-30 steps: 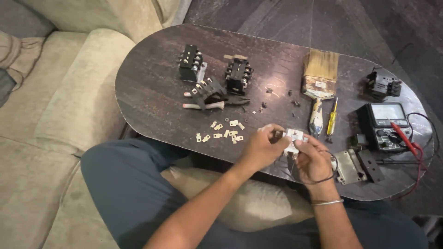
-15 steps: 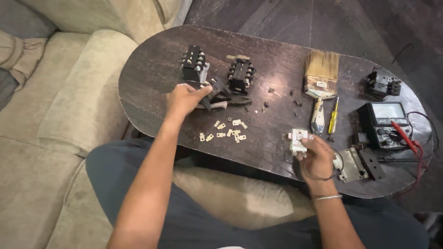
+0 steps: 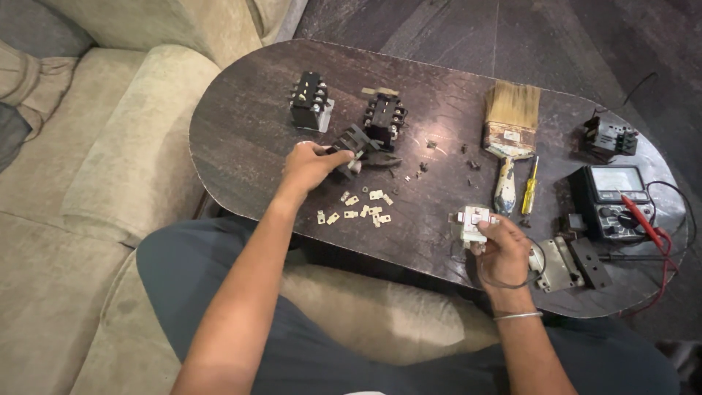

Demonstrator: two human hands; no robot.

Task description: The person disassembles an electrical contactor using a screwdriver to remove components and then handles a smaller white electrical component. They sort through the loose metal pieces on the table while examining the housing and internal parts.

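The left hand (image 3: 311, 164) grips what seems a black ribbed block (image 3: 353, 143), the right hand (image 3: 501, 245) grips a small white-grey part (image 3: 472, 222).

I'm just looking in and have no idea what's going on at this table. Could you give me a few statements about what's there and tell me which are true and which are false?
1. The left hand rests on the pliers lying on the table. True.
2. The right hand is empty. False: it holds a small white part.
3. The paintbrush lies to the left of the yellow screwdriver. True.
4. The meter sits on the sofa. False: it is on the table, at its right end.
5. Small metal tabs lie scattered on the table between the two hands. True.
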